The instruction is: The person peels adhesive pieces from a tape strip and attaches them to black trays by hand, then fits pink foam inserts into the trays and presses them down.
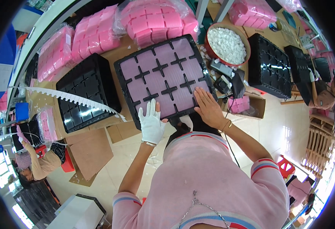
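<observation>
A black plastic tray (pixel 128 92) with cross-shaped dividers lies in front of me, its cells lined with pink foam sheets (pixel 156 81). My left hand (pixel 152 126) wears a white glove with a couple of bare fingertips. It rests at the tray's near edge toward the left, fingers stretched over the rim and foam. On the near right part of the tray, my bare right hand (pixel 209 108) lies flat with its fingers extended over the foam. Neither hand is wrapped around anything.
Black tray stacks stand at left (pixel 85 91) and right (pixel 268 66). Bagged pink foam blocks (pixel 152 21) line the back. A round tub of white pieces (pixel 228 45) sits behind a small grey device (pixel 221 68). A white toothed strip (pixel 74 100) crosses the left stack. Other people work nearby.
</observation>
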A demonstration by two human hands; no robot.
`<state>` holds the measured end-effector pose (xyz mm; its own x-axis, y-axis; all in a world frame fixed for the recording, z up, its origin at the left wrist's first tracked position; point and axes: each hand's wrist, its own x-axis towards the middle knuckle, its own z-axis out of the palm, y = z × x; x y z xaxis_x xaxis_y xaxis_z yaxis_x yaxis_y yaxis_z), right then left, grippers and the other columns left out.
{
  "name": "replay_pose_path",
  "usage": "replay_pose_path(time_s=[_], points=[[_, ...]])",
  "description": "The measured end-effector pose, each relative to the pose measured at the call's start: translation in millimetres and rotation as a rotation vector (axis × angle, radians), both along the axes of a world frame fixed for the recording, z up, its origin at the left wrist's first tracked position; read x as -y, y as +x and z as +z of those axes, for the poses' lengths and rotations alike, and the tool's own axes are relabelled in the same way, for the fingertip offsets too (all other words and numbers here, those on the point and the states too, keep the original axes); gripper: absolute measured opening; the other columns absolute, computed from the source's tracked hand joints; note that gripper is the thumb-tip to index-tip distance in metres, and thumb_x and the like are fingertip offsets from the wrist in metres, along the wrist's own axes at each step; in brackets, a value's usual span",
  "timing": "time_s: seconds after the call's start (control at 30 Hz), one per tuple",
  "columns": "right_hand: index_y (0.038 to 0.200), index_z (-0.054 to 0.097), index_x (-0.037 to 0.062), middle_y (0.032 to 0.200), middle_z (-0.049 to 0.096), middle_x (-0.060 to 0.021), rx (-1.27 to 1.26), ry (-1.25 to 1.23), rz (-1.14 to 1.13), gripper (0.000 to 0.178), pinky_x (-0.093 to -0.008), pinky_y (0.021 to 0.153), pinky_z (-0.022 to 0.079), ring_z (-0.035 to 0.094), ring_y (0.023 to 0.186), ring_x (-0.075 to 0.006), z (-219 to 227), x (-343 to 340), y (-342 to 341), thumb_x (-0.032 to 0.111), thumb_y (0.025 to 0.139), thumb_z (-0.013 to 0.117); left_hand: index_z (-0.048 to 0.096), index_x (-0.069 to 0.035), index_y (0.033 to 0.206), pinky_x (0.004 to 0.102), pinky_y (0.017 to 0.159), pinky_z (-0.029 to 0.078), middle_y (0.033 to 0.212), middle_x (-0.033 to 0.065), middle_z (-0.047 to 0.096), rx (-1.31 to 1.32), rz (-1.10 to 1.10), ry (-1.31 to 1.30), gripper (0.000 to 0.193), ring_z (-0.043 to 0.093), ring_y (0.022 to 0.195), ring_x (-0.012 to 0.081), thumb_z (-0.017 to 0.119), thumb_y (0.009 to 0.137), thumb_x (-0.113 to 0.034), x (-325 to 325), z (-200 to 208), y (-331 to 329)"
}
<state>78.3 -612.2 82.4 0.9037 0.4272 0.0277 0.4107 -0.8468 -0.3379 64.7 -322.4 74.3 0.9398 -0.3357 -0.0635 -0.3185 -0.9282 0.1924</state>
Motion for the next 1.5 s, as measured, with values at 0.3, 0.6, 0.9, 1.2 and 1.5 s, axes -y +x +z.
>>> replay_pose_path(time_s=[0.3,0.6,0.9,1.2,1.5], points=[[0.148,0.041,-0.0022,0.154,0.042,-0.02,0.092,-0.061,-0.041,0.067,-0.0425,0.118,0.033,0.04,0.144,-0.0322,-7,11,-21,0.024,0.092,0.066,0.05,-0.002,0.143,0.0547,0.117,0.025,0.15,0.0163,0.049,0.092,0.098,0.089,0.071,0.044,0.14,0.03,0.077,0.08,-0.024,-26,1,-25],[0.125,0.065,0.0029,0.129,0.067,-0.0131,0.217,0.195,0.027,0.048,-0.0402,0.1,0.05,0.066,0.114,-0.0295,-5,28,-14,0.01,0.079,0.076,0.07,-0.006,0.109,0.0504,0.113,0.035,0.099,0.0074,0.068,0.349,0.09,-0.279,0.039,0.062,0.099,0.025,0.081,0.072,-0.013,-34,-19,-37],[0.102,0.072,0.0014,0.107,0.074,-0.0112,0.323,0.234,0.111,0.027,-0.0374,0.086,0.057,0.071,0.091,-0.0277,-3,37,-3,0.01,0.077,0.078,0.066,-0.007,0.119,0.0501,0.115,0.033,0.11,0.0094,0.064,0.204,0.103,-0.234,0.057,0.058,0.108,0.0283,0.086,0.066,-0.016,-41,-7,-29],[0.093,0.071,0.001,0.099,0.073,-0.0109,0.449,0.254,0.18,0.02,-0.0362,0.085,0.057,0.072,0.089,-0.025,112,18,-4,0.001,0.074,0.077,0.056,-0.006,0.136,0.0445,0.089,0.043,0.12,0.0113,0.055,0.225,0.065,-0.252,0.078,0.055,0.101,0.0328,0.084,0.063,-0.011,-33,13,-32],[0.096,0.067,0.0025,0.097,0.071,-0.0081,0.603,0.407,0.312,0.025,-0.034,0.077,0.053,0.068,0.086,-0.0231,159,-22,27,-0.008,0.074,0.071,0.069,-0.01,0.12,0.0436,0.069,0.04,0.093,0.0099,0.056,0.523,0.053,-0.237,0.048,0.055,0.084,0.0309,0.068,0.073,0.0,-49,39,-21]])
